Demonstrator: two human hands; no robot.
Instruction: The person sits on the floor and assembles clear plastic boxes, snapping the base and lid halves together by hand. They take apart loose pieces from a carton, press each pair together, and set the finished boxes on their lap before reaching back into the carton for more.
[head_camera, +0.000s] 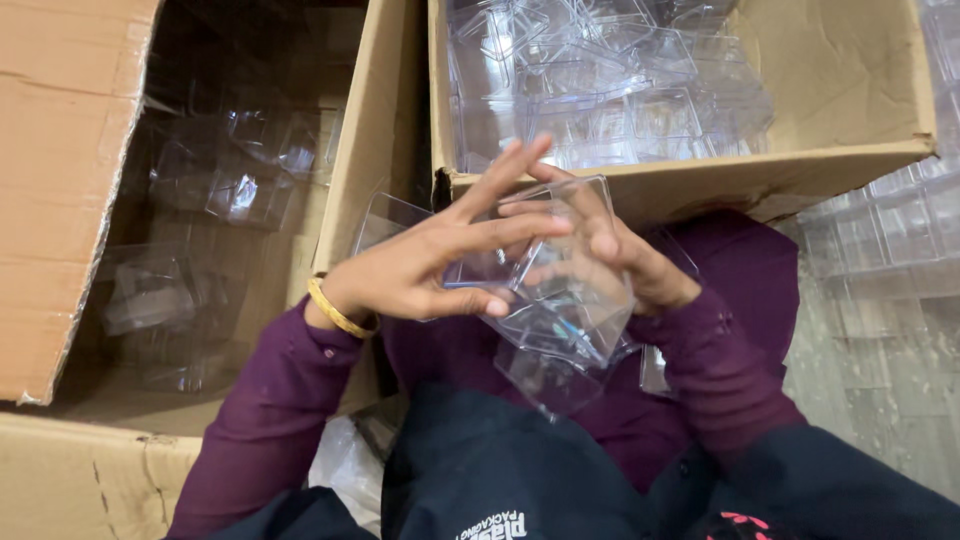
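A clear plastic box (560, 310) sits between both of my hands over my lap. My left hand (440, 255) presses on it from the left, fingers spread across its top and thumb under its edge. From the right, my right hand (620, 255) grips the same box, fingers curled over its upper rim. Another clear plastic piece (385, 220) pokes out behind my left hand. A gold bangle (338, 315) circles my left wrist, and both sleeves are purple.
A cardboard carton (700, 180) straight ahead holds several clear plastic boxes. A second, darker carton (360, 150) on the left holds a few more. Stacked clear boxes (890, 220) stand at the right. A crumpled plastic bag (345, 465) lies by my left knee.
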